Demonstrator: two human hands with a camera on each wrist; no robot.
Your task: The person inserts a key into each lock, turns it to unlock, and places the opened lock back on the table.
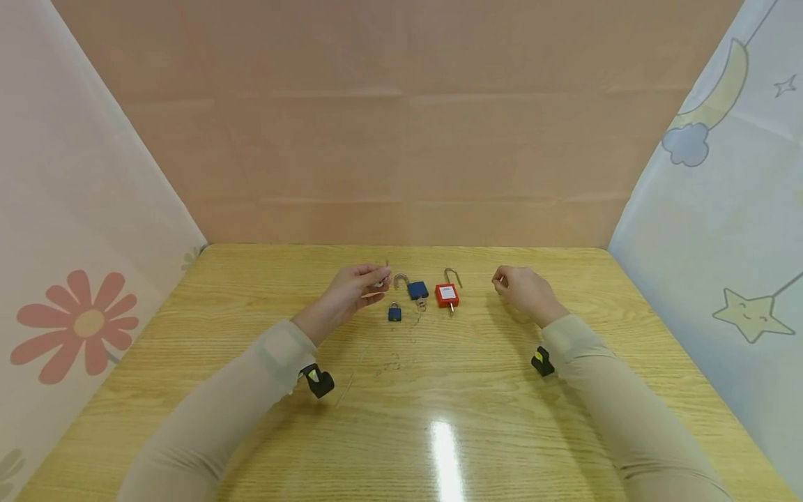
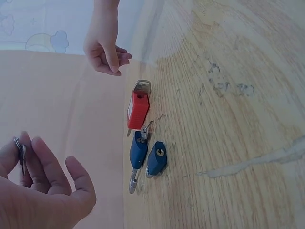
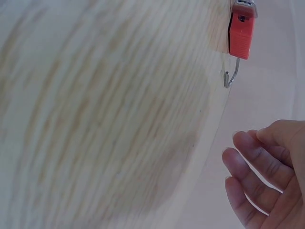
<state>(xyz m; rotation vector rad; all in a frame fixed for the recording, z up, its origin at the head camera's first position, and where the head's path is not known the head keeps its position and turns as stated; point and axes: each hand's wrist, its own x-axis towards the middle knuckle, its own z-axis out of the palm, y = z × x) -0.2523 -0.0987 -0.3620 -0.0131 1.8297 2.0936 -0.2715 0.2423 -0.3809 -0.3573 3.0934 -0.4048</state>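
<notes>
My left hand (image 1: 348, 294) pinches a small key on a ring (image 2: 22, 153) between thumb and forefinger, above the table. Just right of it lies a larger blue padlock (image 1: 417, 290), its shackle swung out and a key (image 1: 421, 302) in its keyhole. Nearer to me is a smaller blue padlock (image 1: 394, 314) with its keyhole bare. A red padlock (image 1: 447, 295) with a white label lies further right, shackle out and a key (image 1: 451, 309) at its base. Over the table's right side, my right hand (image 1: 525, 291) hovers with loosely curled fingers and holds nothing.
The wooden table (image 1: 401, 390) has scuff marks in front of the padlocks. A plain peach backdrop (image 1: 401, 139) rises behind it. Patterned sheets (image 1: 721, 216) stand along both sides.
</notes>
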